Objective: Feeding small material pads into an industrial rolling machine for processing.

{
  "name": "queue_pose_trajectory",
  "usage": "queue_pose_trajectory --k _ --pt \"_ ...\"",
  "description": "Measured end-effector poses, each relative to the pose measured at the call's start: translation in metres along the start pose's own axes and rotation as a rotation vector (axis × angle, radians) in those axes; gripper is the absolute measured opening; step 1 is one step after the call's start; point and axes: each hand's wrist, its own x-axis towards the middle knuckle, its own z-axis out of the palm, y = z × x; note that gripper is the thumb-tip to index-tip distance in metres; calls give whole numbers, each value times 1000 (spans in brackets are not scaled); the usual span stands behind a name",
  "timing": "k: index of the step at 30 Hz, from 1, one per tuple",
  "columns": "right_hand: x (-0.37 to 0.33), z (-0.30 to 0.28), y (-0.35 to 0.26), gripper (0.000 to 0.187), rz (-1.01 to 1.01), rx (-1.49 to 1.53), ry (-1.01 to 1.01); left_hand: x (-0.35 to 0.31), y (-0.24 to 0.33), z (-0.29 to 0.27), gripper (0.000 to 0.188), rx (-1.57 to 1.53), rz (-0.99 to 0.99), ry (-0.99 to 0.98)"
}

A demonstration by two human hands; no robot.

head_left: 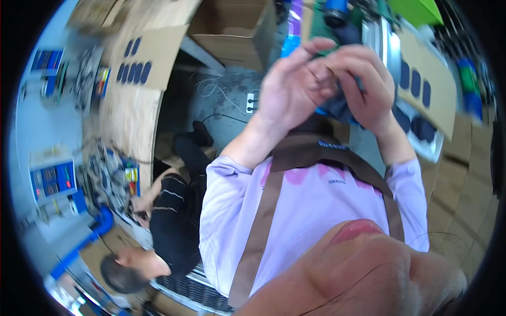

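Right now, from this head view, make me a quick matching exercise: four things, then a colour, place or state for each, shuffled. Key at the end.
Things
1. Left hand and right hand
2. Apron
3. Power strip
4. Corrugated hose

Descriptions
A. Brown, worn over a lilac top
B. Blue, at the left of the picture
C. Bare, raised close together
D. White, on the floor

Pairs: 1-C, 2-A, 3-D, 4-B

Lilac top (308, 210) with pink blotches (298, 176) and small dark lettering (336, 182), sleeves (226, 181) ending at the forearms (249, 141); brown bib apron (298, 152) with broad shoulder straps (257, 237) and small bluish lettering (333, 145); left hand (295, 87) and right hand (369, 79) bare
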Motion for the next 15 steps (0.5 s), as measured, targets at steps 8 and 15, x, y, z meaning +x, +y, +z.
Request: queue_pose_trajectory --k 8,15 --pt "-36 -88 24 10 274 234 143 62 -67 24 50 -16 -87 -131" --pt "-148 -189 83 20 608 326 446 102 -136 26 78 479 97 91"
